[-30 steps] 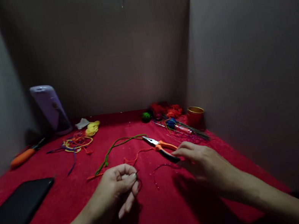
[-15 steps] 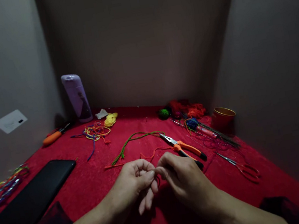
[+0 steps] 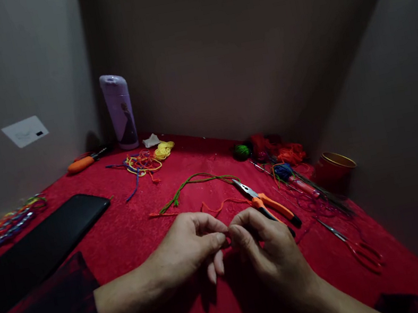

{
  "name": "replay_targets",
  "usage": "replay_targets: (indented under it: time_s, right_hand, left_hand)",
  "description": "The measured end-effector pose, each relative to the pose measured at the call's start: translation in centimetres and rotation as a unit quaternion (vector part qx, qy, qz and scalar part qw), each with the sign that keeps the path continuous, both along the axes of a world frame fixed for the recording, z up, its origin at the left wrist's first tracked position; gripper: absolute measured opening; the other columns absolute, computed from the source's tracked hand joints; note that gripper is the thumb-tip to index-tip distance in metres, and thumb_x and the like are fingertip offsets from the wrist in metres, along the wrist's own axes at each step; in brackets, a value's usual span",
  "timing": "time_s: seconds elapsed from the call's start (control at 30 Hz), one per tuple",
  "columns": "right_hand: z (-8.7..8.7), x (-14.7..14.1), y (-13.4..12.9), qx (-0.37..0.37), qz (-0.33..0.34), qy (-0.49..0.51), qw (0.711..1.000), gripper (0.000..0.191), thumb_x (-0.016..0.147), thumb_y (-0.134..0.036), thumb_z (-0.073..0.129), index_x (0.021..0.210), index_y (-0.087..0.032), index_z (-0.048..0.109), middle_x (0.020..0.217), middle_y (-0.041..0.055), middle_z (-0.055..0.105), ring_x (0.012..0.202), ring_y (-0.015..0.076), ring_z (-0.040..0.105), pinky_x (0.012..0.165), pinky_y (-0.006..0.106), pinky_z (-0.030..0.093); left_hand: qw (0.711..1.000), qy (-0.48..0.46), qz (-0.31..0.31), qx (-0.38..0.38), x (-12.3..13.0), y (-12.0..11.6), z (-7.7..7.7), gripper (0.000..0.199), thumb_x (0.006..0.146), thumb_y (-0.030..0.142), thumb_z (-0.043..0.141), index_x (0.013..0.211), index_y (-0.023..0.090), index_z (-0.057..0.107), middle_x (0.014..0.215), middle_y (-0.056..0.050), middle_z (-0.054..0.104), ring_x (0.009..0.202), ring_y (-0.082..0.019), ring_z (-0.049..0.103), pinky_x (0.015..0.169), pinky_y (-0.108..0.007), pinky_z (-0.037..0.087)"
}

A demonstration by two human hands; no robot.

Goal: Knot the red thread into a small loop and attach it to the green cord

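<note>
My left hand (image 3: 192,245) is closed in a pinch, thumb against forefinger, with its other fingers curled loosely below. Close beside it, almost touching, my right hand (image 3: 268,251) pinches too. A thin dark-red thread (image 3: 228,239) shows between the fingertips; most of it is hidden by them. Just beyond the hands, a red yarn strand (image 3: 220,208) lies on the red cloth (image 3: 128,246). Behind that runs a knotted green cord (image 3: 185,182). Long-nose pliers with orange and black handles (image 3: 266,203) lie past my right hand.
Scissors (image 3: 352,247) and a red cup (image 3: 335,169) are at the right, near a heap of yarn (image 3: 289,153). At the left lie a black phone (image 3: 57,237) and coloured cords (image 3: 3,230). A purple bottle (image 3: 119,113) stands behind tangled threads (image 3: 141,163).
The whole view has shifted and tilted, with the table things now further right in the picture. Both hands stay pinched together, and the right fingers have curled a little more.
</note>
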State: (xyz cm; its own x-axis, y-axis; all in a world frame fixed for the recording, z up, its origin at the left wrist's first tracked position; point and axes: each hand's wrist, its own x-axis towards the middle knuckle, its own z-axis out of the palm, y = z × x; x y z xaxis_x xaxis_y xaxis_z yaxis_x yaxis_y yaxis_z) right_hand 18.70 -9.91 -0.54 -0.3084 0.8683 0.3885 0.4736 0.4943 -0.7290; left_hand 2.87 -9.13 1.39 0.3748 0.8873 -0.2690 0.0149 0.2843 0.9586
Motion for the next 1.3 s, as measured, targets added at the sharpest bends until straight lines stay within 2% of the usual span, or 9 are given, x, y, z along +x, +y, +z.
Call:
replay_targets:
  time_s: [0.1, 0.23, 0.33, 0.5, 0.67, 0.8, 0.97, 1.17, 1.3]
  right_hand:
    - [0.0, -0.1, -0.1, -0.006, 0.000, 0.003, 1.000, 0.016, 0.090, -0.021, 0.044, 0.077, -0.017, 0.053, 0.064, -0.0002, 0.056, 0.053, 0.0100, 0.050, 0.051, 0.021, 0.039]
    - [-0.2, -0.1, -0.2, 0.000, -0.007, 0.002, 1.000, 0.015, 0.090, -0.021, 0.044, 0.078, -0.018, 0.053, 0.063, -0.0002, 0.057, 0.052, 0.0103, 0.052, 0.051, 0.022, 0.040]
    - [-0.4, -0.1, -0.3, 0.020, -0.007, 0.000, 1.000, 0.013, 0.089, -0.020, 0.045, 0.080, -0.018, 0.054, 0.063, -0.0004, 0.057, 0.053, 0.0107, 0.052, 0.052, 0.022, 0.040]
    - [-0.4, 0.0, -0.4, 0.096, 0.031, -0.019, 0.995, 0.011, 0.087, -0.014, 0.048, 0.081, -0.018, 0.057, 0.071, 0.0025, 0.060, 0.063, 0.0129, 0.056, 0.059, 0.024, 0.042]
    - [-0.6, 0.2, -0.3, 0.149, 0.043, -0.063, 0.986, 0.011, 0.085, -0.009, 0.050, 0.083, -0.018, 0.056, 0.071, 0.0028, 0.060, 0.064, 0.0129, 0.057, 0.059, 0.024, 0.042]
    - [-0.8, 0.5, -0.1, 0.175, 0.040, -0.104, 0.978, 0.012, 0.086, -0.008, 0.048, 0.083, -0.016, 0.056, 0.070, 0.0044, 0.061, 0.062, 0.0139, 0.057, 0.057, 0.025, 0.041]
    - [-0.8, 0.6, -0.1, 0.188, 0.033, -0.129, 0.973, 0.012, 0.085, -0.009, 0.048, 0.084, -0.015, 0.058, 0.069, 0.0050, 0.061, 0.060, 0.0138, 0.057, 0.054, 0.024, 0.041]
    - [-0.7, 0.0, 0.0, 0.223, 0.008, -0.073, 0.972, 0.012, 0.082, -0.006, 0.050, 0.079, -0.016, 0.055, 0.071, 0.0042, 0.060, 0.064, 0.0128, 0.057, 0.055, 0.022, 0.044]
    - [-0.8, -0.2, 0.1, 0.211, 0.017, -0.034, 0.977, 0.013, 0.080, -0.003, 0.049, 0.077, -0.015, 0.054, 0.071, 0.0048, 0.058, 0.063, 0.0128, 0.055, 0.056, 0.023, 0.046]
  left_hand:
    - [0.999, 0.032, 0.021, 0.001, 0.1, -0.1, 0.3, 0.007, 0.075, 0.017, 0.053, 0.074, 0.011, 0.058, 0.040, 0.002, 0.056, 0.028, -0.007, 0.045, 0.032, -0.014, 0.027]
    - [0.998, 0.050, 0.036, 0.004, 0.1, -0.1, 0.3, 0.012, 0.075, 0.023, 0.055, 0.069, 0.013, 0.056, 0.039, 0.003, 0.055, 0.025, -0.006, 0.042, 0.030, -0.014, 0.022]
    - [0.999, 0.033, 0.026, 0.005, -0.1, -0.1, 0.1, 0.013, 0.075, 0.026, 0.057, 0.070, 0.014, 0.056, 0.042, 0.003, 0.055, 0.026, -0.006, 0.042, 0.030, -0.014, 0.023]
    - [1.000, -0.019, 0.004, -0.018, -0.4, 0.1, -0.6, 0.013, 0.075, 0.025, 0.053, 0.070, 0.013, 0.057, 0.043, 0.004, 0.052, 0.027, -0.004, 0.037, 0.031, -0.015, 0.024]
    - [0.998, -0.057, -0.003, -0.029, -0.5, 0.2, -0.9, 0.014, 0.075, 0.025, 0.054, 0.069, 0.013, 0.058, 0.043, 0.003, 0.052, 0.028, -0.004, 0.036, 0.031, -0.015, 0.023]
    - [0.997, -0.064, 0.014, -0.031, -0.5, 0.2, -0.8, 0.015, 0.073, 0.026, 0.058, 0.070, 0.012, 0.058, 0.042, 0.003, 0.052, 0.028, -0.004, 0.036, 0.032, -0.015, 0.022]
    - [0.993, -0.087, 0.020, -0.077, -0.5, 0.4, -0.6, 0.016, 0.072, 0.028, 0.061, 0.069, 0.012, 0.058, 0.039, 0.003, 0.050, 0.028, -0.004, 0.036, 0.032, -0.015, 0.022]
    - [0.987, -0.123, 0.023, -0.102, -0.7, 0.6, -1.0, 0.010, 0.070, 0.021, 0.062, 0.071, 0.011, 0.059, 0.042, 0.003, 0.050, 0.032, -0.004, 0.038, 0.032, -0.014, 0.024]
    - [0.986, -0.134, 0.013, -0.094, -0.8, 0.5, -1.1, 0.008, 0.071, 0.018, 0.062, 0.073, 0.010, 0.059, 0.044, 0.003, 0.050, 0.032, -0.003, 0.037, 0.032, -0.013, 0.026]
